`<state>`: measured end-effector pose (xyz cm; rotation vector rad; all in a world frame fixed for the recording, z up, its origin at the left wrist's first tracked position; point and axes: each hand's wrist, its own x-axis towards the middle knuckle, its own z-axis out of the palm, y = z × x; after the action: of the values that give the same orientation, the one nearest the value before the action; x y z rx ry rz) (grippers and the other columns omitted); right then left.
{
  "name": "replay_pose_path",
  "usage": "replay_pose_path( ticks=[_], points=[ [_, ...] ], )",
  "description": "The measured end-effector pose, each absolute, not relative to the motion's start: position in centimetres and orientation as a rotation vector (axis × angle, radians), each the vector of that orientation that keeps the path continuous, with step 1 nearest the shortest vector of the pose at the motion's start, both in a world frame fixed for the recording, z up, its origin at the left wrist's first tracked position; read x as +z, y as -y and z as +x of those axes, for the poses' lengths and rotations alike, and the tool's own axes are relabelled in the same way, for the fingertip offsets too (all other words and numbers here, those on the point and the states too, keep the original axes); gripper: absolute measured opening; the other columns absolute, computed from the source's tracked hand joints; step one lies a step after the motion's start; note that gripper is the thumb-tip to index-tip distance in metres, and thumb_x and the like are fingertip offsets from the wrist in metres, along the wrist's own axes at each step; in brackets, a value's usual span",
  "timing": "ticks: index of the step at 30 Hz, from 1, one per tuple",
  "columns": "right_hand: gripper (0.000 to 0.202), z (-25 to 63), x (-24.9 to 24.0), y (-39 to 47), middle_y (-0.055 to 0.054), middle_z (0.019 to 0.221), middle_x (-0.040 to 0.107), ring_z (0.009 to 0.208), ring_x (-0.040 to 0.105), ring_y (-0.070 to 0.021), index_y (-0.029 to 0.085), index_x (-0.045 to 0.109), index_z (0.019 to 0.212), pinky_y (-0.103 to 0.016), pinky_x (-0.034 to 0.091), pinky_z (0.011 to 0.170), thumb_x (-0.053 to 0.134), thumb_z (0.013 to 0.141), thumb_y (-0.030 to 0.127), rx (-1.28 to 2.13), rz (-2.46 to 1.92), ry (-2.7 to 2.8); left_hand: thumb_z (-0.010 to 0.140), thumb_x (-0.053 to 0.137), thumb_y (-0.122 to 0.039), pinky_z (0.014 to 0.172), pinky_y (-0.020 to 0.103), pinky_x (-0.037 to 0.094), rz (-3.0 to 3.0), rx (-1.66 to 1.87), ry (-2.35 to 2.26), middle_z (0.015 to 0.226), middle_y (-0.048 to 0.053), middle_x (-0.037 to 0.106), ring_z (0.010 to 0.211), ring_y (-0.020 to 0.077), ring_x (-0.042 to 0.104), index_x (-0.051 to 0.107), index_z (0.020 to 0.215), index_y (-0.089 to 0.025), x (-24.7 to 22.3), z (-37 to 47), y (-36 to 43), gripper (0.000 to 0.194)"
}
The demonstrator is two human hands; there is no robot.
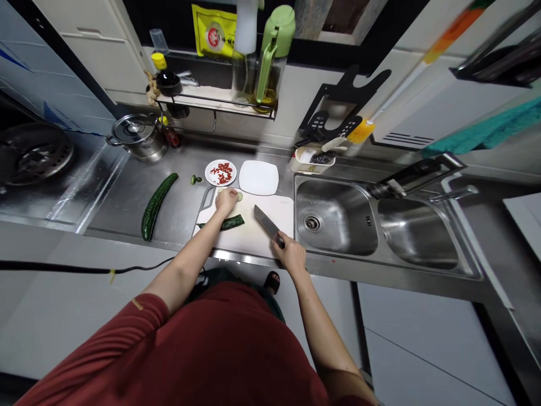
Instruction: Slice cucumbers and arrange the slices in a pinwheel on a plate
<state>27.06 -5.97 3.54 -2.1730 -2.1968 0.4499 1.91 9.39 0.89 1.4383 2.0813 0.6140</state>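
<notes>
My right hand (292, 254) is closed round the handle of a knife (267, 223), its blade over the right part of the white cutting board (253, 239). Toward the board's upper left, my left hand (227, 199) has its fingers drawn together at a pale green cucumber slice (239, 196); whether it grips a slice is too small to tell. Below that hand a cut cucumber piece (231, 222) lies on the board, partly hidden by my left wrist. A whole cucumber (157, 207) rests on the steel counter to the left.
Behind the board are a plate of chopped red pieces (221, 172) and an empty white plate (258, 177). Small cucumber ends (194, 179) lie nearby. A double sink (338, 217) is at the right, a steel pot (137, 137) at the back left, and a bottle shelf (220, 103) above.
</notes>
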Motion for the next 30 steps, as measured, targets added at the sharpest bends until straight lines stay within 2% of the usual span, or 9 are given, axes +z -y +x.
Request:
replay_pose_path(
  ticks=[9, 16, 23, 30],
  points=[
    [0.039, 26.69, 3.51, 6.11, -0.003, 0.1, 0.07, 0.086, 0.065, -0.0194, 0.029, 0.059, 0.122, -0.025, 0.04, 0.068, 0.047, 0.091, 0.047, 0.492, -2.139, 2.157, 0.08, 0.057, -0.026, 0.078, 0.028, 0.042, 1.585, 0.42, -2.155, 0.093, 0.002, 0.071, 0.09, 0.0193, 0.062, 0.065, 0.102, -0.027, 0.35, 2.17, -9.97, 0.024],
    [0.042, 26.56, 3.84, 5.99, -0.004, 0.106, 0.07, 0.091, 0.065, -0.0202, 0.028, 0.057, 0.126, -0.027, 0.043, 0.073, 0.046, 0.091, 0.048, 0.534, -2.173, 2.141, 0.081, 0.053, -0.024, 0.082, 0.031, 0.041, 1.683, 0.368, -2.18, 0.098, 0.005, 0.071, 0.097, 0.0221, 0.061, 0.067, 0.099, -0.026, 0.36, 2.4, -10.07, 0.023],
    [0.042, 26.24, 4.39, 6.02, -0.004, 0.108, 0.069, 0.094, 0.064, -0.0205, 0.028, 0.056, 0.127, -0.026, 0.043, 0.074, 0.044, 0.092, 0.046, 0.56, -2.197, 2.129, 0.081, 0.052, -0.023, 0.081, 0.033, 0.042, 1.714, 0.428, -2.171, 0.098, 0.01, 0.071, 0.094, 0.0245, 0.062, 0.071, 0.09, -0.023, 0.35, 2.36, -10.02, 0.021],
    [0.04, 26.11, 4.38, 6.06, -0.004, 0.104, 0.07, 0.09, 0.064, -0.0196, 0.027, 0.057, 0.126, -0.025, 0.041, 0.072, 0.042, 0.093, 0.045, 0.554, -2.174, 2.122, 0.079, 0.056, -0.026, 0.079, 0.031, 0.042, 1.618, 0.514, -2.175, 0.094, 0.007, 0.071, 0.093, 0.0234, 0.062, 0.071, 0.092, -0.025, 1.23, 2.29, -9.7, 0.02]
  ],
)
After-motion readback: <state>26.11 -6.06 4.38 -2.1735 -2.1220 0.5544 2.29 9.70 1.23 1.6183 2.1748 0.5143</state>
